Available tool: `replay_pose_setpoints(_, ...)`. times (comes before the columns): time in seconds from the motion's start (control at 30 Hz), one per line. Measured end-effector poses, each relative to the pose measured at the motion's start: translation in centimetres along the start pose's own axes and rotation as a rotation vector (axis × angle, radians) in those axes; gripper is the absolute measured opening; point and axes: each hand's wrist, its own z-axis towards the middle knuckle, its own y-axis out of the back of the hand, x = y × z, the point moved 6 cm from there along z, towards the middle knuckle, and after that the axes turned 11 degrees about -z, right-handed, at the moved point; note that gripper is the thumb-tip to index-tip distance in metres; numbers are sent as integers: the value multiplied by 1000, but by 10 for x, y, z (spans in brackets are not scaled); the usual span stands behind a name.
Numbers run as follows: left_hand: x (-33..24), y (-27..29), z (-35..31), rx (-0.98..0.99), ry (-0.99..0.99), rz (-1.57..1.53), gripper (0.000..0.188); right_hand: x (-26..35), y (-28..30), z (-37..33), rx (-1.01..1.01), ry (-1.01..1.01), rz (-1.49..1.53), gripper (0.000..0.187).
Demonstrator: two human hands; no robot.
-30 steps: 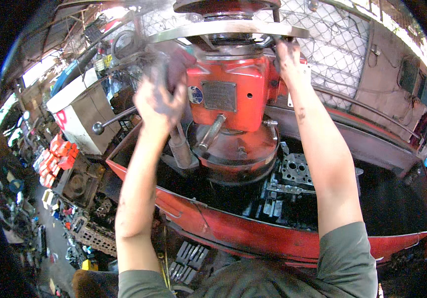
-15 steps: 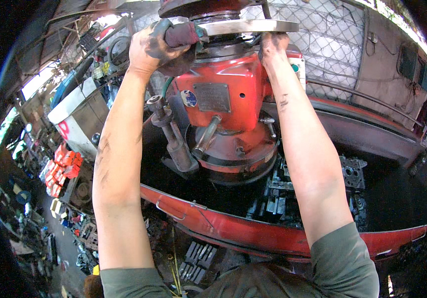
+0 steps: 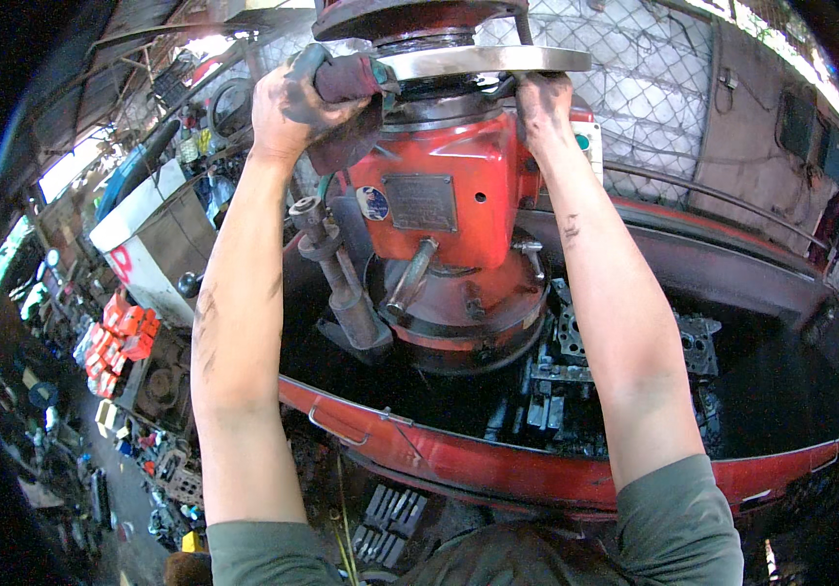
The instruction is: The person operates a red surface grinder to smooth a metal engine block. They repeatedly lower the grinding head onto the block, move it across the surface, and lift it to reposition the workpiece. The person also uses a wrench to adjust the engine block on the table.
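Note:
My left hand (image 3: 292, 105), smudged with black grease, is closed on a dark maroon rag (image 3: 344, 80) with a greenish edge. The rag is at the left side of a wide shiny metal ring (image 3: 497, 61) that circles the column of a red machine (image 3: 439, 186). A dark flap of cloth hangs below that hand. My right hand (image 3: 544, 103), also greasy, is closed at the ring's right side from underneath. Its fingertips are hidden behind the rim. Below the ring, the machine's red housing bears a metal plate and a short steel lever (image 3: 412, 276).
A red-edged trough (image 3: 458, 459) surrounds the machine's round base. Inside it, to the right, lies a dirty engine cylinder head (image 3: 697, 342). A steel post (image 3: 346, 283) stands left of the base. Orange-red boxes (image 3: 122, 332) and scattered parts fill the left; wire mesh (image 3: 658, 88) is behind.
The view has shifted slightly, so the machine and trough appear a little lower. Both hands stay at the ring, and my right hand and forearm appear slightly farther right.

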Motion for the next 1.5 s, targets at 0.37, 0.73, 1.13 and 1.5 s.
replay_pose_setpoints(0.37,-9,1,9,60,149,11,53,-5,-6,11,6,225,-265,20)
replay_pose_setpoints(0.73,-12,2,10,95,191,2,54,-128,69,-176,726,-510,-967,62)
replay_pose_setpoints(1.13,-11,9,11,-14,177,-79,54,-42,45,-123,-30,600,-1394,48)
replay_pose_setpoints(1.5,-77,28,-80,-176,393,-48,66,41,173,-104,499,652,-1151,46)
